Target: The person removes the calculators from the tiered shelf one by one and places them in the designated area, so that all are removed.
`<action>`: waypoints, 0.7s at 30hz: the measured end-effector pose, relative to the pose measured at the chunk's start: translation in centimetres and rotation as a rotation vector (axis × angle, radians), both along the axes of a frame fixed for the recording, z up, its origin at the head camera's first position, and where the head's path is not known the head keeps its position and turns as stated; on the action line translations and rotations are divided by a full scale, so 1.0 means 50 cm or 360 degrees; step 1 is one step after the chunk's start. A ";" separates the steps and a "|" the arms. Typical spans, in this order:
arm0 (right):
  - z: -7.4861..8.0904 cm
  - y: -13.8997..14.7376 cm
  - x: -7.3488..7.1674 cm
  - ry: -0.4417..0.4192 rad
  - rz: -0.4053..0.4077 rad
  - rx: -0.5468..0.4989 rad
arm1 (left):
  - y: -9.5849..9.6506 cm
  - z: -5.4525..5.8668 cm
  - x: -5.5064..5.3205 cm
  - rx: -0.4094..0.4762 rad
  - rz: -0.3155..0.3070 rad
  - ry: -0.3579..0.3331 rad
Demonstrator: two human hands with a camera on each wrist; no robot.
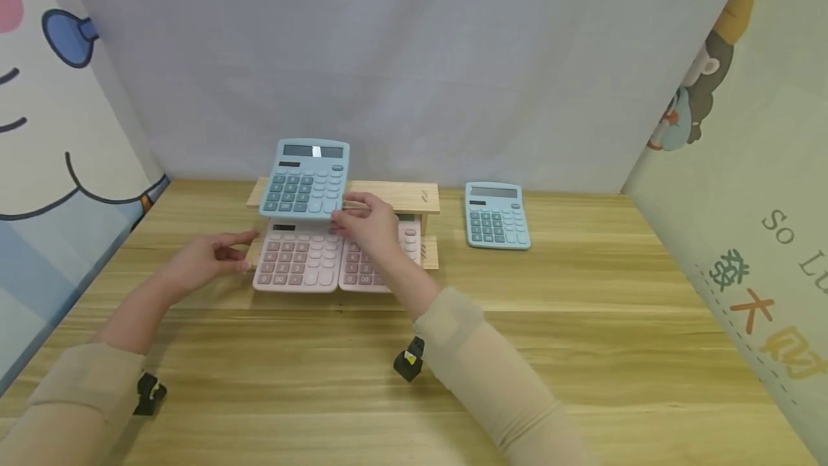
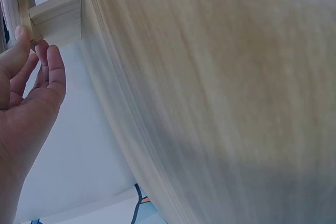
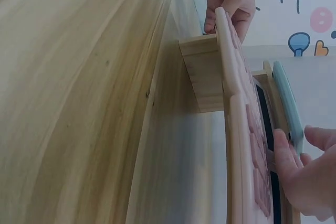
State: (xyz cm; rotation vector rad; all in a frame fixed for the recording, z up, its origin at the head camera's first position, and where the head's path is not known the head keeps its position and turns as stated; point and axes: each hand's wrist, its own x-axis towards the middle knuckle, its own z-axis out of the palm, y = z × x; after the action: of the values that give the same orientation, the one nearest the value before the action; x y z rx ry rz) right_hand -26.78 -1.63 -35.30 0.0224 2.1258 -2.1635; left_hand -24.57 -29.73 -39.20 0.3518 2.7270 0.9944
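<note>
The left hand point(image 1: 210, 259) pinches the grained wooden rack point(image 1: 391, 196) by its lower left end. The right hand point(image 1: 374, 227) pinches a flat, round-cornered blue calculator point(image 1: 305, 180) at the rack's upper left, above pink calculators point(image 1: 299, 257).

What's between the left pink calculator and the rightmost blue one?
Head view: right pink calculator, partly behind the right hand, then the wooden rack end and bare tabletop.

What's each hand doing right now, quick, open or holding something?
Left hand: closed, gripping the wooden rack at its lower left end.
Right hand: closed, pinching the upper blue calculator near its lower right corner.
</note>
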 end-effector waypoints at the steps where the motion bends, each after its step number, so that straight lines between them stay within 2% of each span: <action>1: 0.001 -0.002 0.000 -0.0005 -0.0018 -0.0011 | 0.000 0.000 0.000 -0.0002 0.0002 -0.0004; 8: 0.001 -0.005 0.001 -0.0024 -0.0056 -0.0012 | 0.001 0.001 0.000 -0.0007 0.0009 -0.0001; 15: 0.002 0.002 0.009 -0.0009 -0.0009 -0.0108 | -0.003 -0.001 -0.002 0.0007 0.0005 0.0003; 21: 0.003 0.000 0.020 -0.0042 -0.0023 -0.0194 | -0.003 -0.001 -0.001 0.0002 0.0005 -0.0003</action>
State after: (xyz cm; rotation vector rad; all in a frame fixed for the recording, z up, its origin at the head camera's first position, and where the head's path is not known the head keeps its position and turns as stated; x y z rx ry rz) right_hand -25.79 -1.64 -35.17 0.0562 1.9822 -2.2839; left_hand -24.60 -29.86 -39.25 0.3469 2.7261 0.9969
